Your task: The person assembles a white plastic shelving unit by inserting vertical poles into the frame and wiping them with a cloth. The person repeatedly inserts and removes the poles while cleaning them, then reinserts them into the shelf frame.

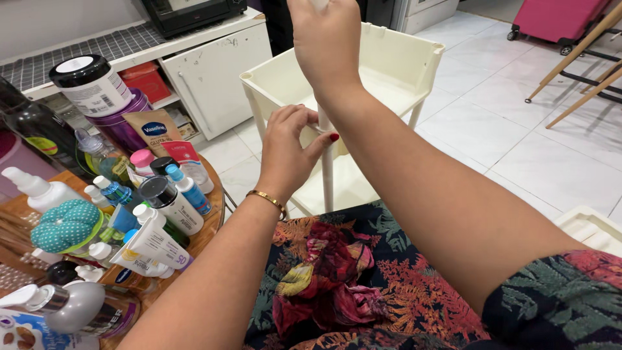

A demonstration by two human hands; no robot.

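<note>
Both hands on the cream plastic rack's (pixel 389 71) front post (pixel 327 175).

Left hand (pixel 288 152) fingers curl around the post at the shelf corner; right hand (pixel 327 39) fingers close on its top, above the left.

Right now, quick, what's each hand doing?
Left hand: closed around the white post at the cream shelf corner.
Right hand: closed around the post's top, fingers hidden.

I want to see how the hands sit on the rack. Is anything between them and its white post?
Nothing visible. The left hand wraps the post at the cream rack corner; the right hand grips higher up.
</note>
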